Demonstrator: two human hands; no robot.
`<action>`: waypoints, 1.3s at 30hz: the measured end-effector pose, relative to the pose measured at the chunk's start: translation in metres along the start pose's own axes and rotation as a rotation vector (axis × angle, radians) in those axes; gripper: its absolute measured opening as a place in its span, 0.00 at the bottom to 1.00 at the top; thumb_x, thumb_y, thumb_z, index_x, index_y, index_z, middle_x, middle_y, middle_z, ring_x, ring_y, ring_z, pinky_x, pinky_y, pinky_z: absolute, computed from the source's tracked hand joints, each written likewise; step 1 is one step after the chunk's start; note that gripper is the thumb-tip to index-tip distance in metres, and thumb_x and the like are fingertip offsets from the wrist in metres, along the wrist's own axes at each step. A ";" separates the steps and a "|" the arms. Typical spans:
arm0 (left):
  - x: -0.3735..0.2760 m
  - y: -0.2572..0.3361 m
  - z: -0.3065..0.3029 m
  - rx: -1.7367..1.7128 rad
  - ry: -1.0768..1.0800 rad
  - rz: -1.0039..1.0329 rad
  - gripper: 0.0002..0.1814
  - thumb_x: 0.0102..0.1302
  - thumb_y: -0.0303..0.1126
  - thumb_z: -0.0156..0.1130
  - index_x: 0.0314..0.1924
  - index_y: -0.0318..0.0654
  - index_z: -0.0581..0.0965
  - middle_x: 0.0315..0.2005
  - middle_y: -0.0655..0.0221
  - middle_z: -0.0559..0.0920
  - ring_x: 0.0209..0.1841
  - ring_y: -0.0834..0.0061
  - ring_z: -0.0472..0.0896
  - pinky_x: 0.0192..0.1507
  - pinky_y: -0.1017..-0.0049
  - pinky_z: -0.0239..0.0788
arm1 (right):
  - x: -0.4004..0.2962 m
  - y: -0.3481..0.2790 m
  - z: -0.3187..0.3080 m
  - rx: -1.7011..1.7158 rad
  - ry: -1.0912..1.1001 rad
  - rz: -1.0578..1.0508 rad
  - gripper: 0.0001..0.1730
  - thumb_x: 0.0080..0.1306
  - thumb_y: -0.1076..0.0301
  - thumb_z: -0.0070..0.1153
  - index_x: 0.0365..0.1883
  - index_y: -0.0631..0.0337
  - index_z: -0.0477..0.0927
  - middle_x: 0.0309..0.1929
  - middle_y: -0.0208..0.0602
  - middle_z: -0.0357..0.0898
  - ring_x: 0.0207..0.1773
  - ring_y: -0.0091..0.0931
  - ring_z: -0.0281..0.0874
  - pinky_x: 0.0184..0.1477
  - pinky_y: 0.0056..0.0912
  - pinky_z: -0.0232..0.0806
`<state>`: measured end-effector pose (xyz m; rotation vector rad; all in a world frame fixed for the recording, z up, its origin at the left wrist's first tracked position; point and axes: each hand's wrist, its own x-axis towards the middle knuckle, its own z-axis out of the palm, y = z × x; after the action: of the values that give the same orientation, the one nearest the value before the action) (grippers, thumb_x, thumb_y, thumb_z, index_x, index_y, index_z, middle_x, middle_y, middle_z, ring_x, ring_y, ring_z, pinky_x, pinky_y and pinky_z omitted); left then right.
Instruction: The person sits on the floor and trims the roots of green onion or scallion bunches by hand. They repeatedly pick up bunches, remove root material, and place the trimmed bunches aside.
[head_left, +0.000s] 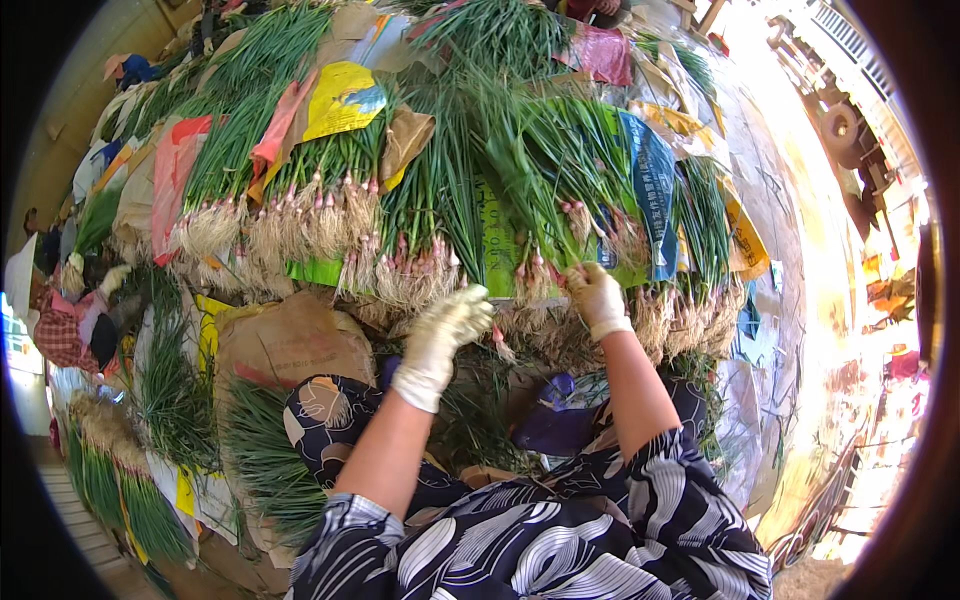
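My left hand (450, 324), in a pale glove, has its fingers curled at the front edge of the plant pile. From its fingertips hangs a small plant with a pink bulb and roots (501, 343). My right hand (595, 294), also gloved, is bent at the fingers against green leaves by the edge of a lime-green sack (496, 232); whether it grips them is hidden. Between the hands lies a small cluster of pink-bulbed allium plants (535, 274), roots towards me. More bulbs (579, 217) rest on the sack beyond my right hand.
Rooted bunches (420, 266) line the pile's front on the left, others (701, 225) on the right. A blue printed sack (651, 195) divides them. Brown paper (292, 337) and loose leaves (277, 465) lie left of my knees. Another person (71, 326) is at far left.
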<state>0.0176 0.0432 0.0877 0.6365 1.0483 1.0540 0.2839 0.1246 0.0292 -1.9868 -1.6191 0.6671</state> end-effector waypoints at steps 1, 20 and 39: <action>0.000 -0.019 0.006 -0.021 -0.004 -0.038 0.18 0.68 0.40 0.55 0.53 0.40 0.76 0.42 0.69 0.83 0.41 0.82 0.80 0.44 0.79 0.69 | -0.003 -0.006 -0.007 0.176 -0.007 0.004 0.16 0.65 0.56 0.54 0.42 0.59 0.77 0.39 0.45 0.82 0.36 0.38 0.81 0.39 0.40 0.71; -0.049 -0.097 -0.007 -0.406 0.172 -0.010 0.13 0.72 0.34 0.49 0.53 0.41 0.75 0.24 0.74 0.79 0.19 0.85 0.73 0.22 0.84 0.64 | -0.100 -0.096 0.060 0.680 -0.660 0.232 0.26 0.69 0.61 0.52 0.64 0.56 0.64 0.46 0.32 0.76 0.31 0.20 0.72 0.29 0.20 0.66; -0.066 -0.085 -0.017 -0.640 0.223 -0.122 0.13 0.65 0.42 0.57 0.38 0.42 0.82 0.13 0.79 0.71 0.11 0.87 0.60 0.14 0.82 0.49 | -0.065 -0.011 0.124 -0.346 -0.356 -0.480 0.19 0.57 0.65 0.56 0.49 0.51 0.78 0.48 0.36 0.77 0.48 0.32 0.76 0.44 0.35 0.69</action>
<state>0.0275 -0.0513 0.0350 -0.0623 0.8541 1.2852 0.1843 0.0713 -0.0536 -1.6461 -2.4606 0.6013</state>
